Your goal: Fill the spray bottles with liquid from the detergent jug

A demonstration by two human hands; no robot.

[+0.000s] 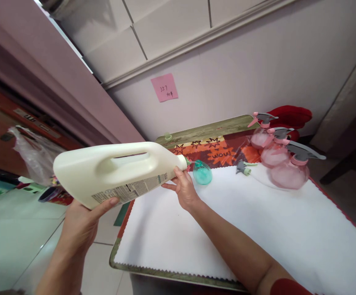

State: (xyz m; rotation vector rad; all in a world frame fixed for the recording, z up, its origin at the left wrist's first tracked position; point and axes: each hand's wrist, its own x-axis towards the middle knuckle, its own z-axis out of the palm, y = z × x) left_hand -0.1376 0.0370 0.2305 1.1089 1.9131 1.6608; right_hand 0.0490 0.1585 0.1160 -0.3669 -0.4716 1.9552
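A large cream detergent jug [82,164] with a built-in handle and a printed label lies tilted nearly on its side in the air, mouth to the right. Its base end rests in my left hand [84,219], thumb along the label. My right hand [184,190] grips the neck just below the spout. Beyond the spout, a small round teal bottle [202,175] without a sprayer head stands on the white mat [178,237]. The spout is close to the bottle's open mouth, and a thin stream seems to run between them. Liquid inside the bottle looks green.
A loose grey-green spray head [244,168] lies right of the teal bottle. Several pink spray bottles [290,174] stand at the table's right side, by a red cloth item [291,116]. A pale green cap [168,136] sits at the back edge. A pink note [165,87] hangs on the wall.
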